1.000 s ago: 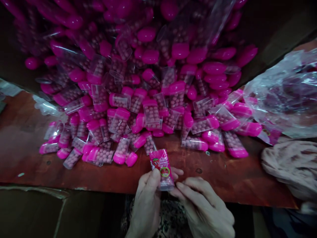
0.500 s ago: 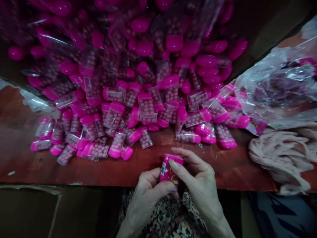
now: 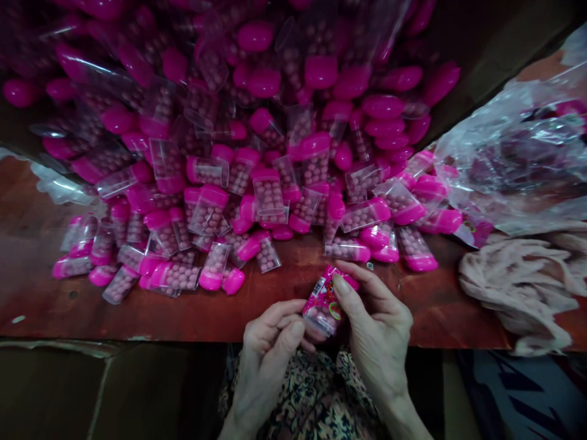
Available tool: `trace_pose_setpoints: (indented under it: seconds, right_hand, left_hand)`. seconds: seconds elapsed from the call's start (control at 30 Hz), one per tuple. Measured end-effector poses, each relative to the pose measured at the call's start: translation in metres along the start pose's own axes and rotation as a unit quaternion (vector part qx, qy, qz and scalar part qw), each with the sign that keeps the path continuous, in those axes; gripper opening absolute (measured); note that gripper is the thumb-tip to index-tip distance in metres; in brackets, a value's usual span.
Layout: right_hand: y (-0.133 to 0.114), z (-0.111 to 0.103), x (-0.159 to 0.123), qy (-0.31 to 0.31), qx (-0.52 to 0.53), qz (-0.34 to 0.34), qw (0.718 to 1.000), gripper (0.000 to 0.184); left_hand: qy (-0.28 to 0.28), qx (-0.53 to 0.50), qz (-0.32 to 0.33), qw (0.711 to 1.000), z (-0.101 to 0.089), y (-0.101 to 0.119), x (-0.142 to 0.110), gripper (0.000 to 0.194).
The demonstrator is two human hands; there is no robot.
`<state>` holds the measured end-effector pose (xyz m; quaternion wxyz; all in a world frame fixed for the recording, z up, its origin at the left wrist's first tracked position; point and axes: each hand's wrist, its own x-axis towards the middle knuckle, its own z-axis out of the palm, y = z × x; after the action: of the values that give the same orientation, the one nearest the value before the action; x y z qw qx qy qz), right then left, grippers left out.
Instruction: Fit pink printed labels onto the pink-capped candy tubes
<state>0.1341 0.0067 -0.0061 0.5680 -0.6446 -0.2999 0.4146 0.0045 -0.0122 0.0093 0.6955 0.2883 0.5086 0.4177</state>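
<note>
My left hand [image 3: 268,360] and my right hand [image 3: 378,324] both pinch a small clear tube of pink candy balls [image 3: 323,302] above the table's front edge. The tube has a printed pink label and tilts across my fingers; its magenta cap is partly hidden by my right fingers. Just beyond my hands lies a large loose heap of similar unlabelled tubes [image 3: 257,201] with magenta caps. The nearest tubes sit a little beyond my right fingertips, apart from them.
The heap lies on a reddish-brown table [image 3: 110,311]. To the right are a crumpled clear plastic bag [image 3: 513,159] holding more tubes and a pale pink cloth [image 3: 518,293]. A cardboard box [image 3: 55,391] stands below the table's left edge, and patterned clothing [image 3: 312,397] shows below my hands.
My right hand has come over the labelled tube and both hands now turn it, tilting its top to the right. The view has shifted, bringing the pale cloth further into sight.
</note>
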Motion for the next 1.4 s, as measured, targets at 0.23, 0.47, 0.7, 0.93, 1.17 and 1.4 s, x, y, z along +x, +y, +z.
trace_pose_setpoints:
  seconds: [0.23,0.47,0.7,0.93,1.17,1.4]
  right_hand:
    - [0.003,0.001,-0.008,0.000,-0.075,-0.100,0.992,0.015]
    - [0.008,0.001,-0.011,0.010,-0.086,-0.137,0.987,0.017]
    - [0.006,0.004,-0.011,0.015,-0.109,-0.154,0.982,0.014]
    - [0.005,0.008,-0.014,0.001,-0.154,-0.256,0.954,0.022]
    - [0.016,0.008,-0.008,0.008,-0.080,-0.109,0.991,0.016]
    - [0.019,0.008,-0.010,0.024,-0.093,-0.135,0.986,0.019]
  left_hand:
    - [0.055,-0.057,-0.046,0.996,0.006,0.000,0.006,0.014]
    - [0.054,-0.061,-0.007,0.997,0.003,-0.004,0.003,0.015]
    - [0.047,-0.122,-0.033,0.991,0.004,-0.005,0.005,0.019]
    - [0.093,-0.133,-0.056,0.985,0.009,-0.002,0.008,0.013]
    - [0.093,-0.058,0.005,0.994,0.008,-0.012,0.004,0.020]
    - [0.141,0.005,0.028,0.990,0.013,-0.006,0.006,0.021]
